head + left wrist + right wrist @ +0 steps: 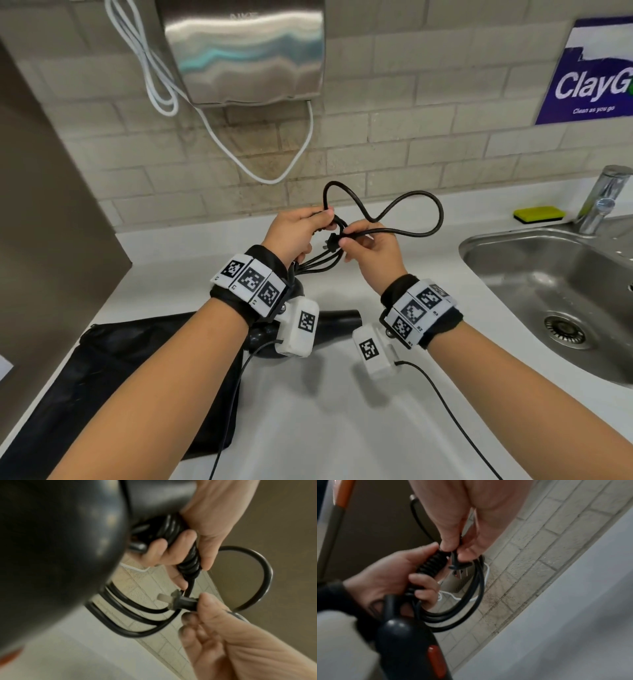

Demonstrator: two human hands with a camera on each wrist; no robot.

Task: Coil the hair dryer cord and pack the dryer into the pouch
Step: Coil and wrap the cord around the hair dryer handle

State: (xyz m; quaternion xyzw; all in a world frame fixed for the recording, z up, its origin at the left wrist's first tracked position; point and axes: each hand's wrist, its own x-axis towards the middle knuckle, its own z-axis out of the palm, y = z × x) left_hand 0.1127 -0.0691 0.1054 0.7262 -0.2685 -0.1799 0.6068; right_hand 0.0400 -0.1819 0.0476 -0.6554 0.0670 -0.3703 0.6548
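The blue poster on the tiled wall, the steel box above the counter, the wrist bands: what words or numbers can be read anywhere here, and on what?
"ClayG", cut off by the picture edge: large white letters on the blue wall poster.
"Clean as you go": small white line lower on the same poster.
Embossed brand on the shiny steel wall-mounted hand dryer: too faint to read.
Tiny characters beside the black-and-white square codes on the wrist bands: too small to read.

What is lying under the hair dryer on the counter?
Under the hair dryer lies a black pouch, flat on the white counter. The left forearm and wrist band cover where they overlap, so the pouch's opening cannot be seen.
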